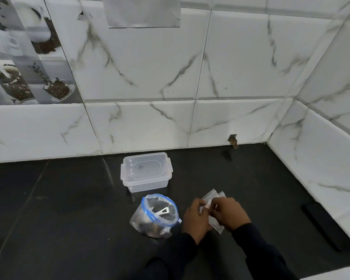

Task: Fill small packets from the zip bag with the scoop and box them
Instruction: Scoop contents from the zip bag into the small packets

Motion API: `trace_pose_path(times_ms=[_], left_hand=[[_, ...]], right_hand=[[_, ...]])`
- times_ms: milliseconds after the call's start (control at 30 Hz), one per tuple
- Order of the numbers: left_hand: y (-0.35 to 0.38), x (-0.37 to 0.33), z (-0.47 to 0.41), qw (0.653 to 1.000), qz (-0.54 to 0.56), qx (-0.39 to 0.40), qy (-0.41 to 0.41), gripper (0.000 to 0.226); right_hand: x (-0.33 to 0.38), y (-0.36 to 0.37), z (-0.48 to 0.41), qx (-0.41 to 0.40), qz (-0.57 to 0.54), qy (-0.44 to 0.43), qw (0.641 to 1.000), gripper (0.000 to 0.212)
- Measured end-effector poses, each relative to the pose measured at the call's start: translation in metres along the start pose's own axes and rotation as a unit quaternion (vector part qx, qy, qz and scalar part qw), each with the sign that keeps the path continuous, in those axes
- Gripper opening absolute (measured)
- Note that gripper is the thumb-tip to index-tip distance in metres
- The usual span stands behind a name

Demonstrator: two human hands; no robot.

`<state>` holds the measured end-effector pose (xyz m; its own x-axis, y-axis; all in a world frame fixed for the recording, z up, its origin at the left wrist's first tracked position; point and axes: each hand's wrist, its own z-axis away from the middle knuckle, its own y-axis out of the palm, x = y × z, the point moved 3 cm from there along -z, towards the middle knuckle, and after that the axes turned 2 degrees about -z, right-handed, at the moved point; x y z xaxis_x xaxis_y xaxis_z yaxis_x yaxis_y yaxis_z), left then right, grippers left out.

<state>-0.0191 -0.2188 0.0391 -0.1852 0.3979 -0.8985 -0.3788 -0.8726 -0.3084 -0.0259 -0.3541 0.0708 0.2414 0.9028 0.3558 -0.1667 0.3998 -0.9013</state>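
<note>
An open zip bag (pixel 156 217) with a blue rim stands on the black counter, dark contents at its bottom. A metal scoop (pixel 163 211) rests inside it, handle up. Behind it sits a clear plastic box (pixel 146 170) with its lid on. To the right of the bag, my left hand (pixel 196 219) and my right hand (pixel 229 213) pinch a small clear packet (pixel 207 207) between their fingertips. Several more small packets (pixel 213 196) lie flat on the counter under and behind my hands.
The black counter (pixel 69 209) meets white marble-tiled walls at the back and right. A dark flat object (pixel 321 225) lies near the right wall. A small hole (pixel 232 139) marks the back wall's base.
</note>
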Motion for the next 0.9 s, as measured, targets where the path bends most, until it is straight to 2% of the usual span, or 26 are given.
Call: trace_pose_path(times_ms=[67,133,300,467,567,633,733,767,833,900], left_hand=[[-0.010,-0.009,0.011,0.996,-0.033,-0.069,0.050,0.003],[-0.025,-0.027,0.026,0.983,-0.046,-0.145,0.099,0.011],[-0.064,-0.072,0.054,0.949,-0.076,-0.233,0.200,0.022],[-0.118,-0.093,0.064,0.945,-0.074,-0.289,0.130,0.025],[-0.159,-0.098,0.070,0.945,-0.071,-0.284,0.148,0.032],[-0.189,-0.098,0.076,0.945,-0.067,-0.280,0.158,0.032],[-0.235,-0.093,0.087,0.947,-0.089,-0.257,0.169,0.031],[-0.247,-0.089,0.089,0.950,-0.105,-0.241,0.170,0.030],[-0.266,-0.075,0.090,0.960,-0.129,-0.188,0.162,0.028],[-0.269,-0.056,0.087,0.974,-0.137,-0.109,0.142,0.026]], right_hand=[[0.012,-0.011,0.017,-0.052,-0.019,-0.035,0.998,0.014],[0.027,-0.023,0.032,-0.103,-0.022,-0.071,0.992,0.014],[0.069,-0.046,0.054,-0.204,-0.025,-0.176,0.963,0.007],[0.111,-0.063,0.052,-0.256,-0.045,-0.253,0.932,0.012],[0.140,-0.070,0.052,-0.250,-0.078,-0.315,0.912,0.005],[0.154,-0.078,0.051,-0.256,-0.148,-0.341,0.892,0.015],[0.160,-0.084,0.036,-0.261,-0.246,-0.320,0.877,0.021],[0.159,-0.080,0.026,-0.247,-0.257,-0.304,0.884,0.019],[0.153,-0.059,-0.002,-0.179,-0.225,-0.270,0.919,0.011],[0.147,-0.025,-0.029,-0.037,-0.133,-0.229,0.964,0.011]])
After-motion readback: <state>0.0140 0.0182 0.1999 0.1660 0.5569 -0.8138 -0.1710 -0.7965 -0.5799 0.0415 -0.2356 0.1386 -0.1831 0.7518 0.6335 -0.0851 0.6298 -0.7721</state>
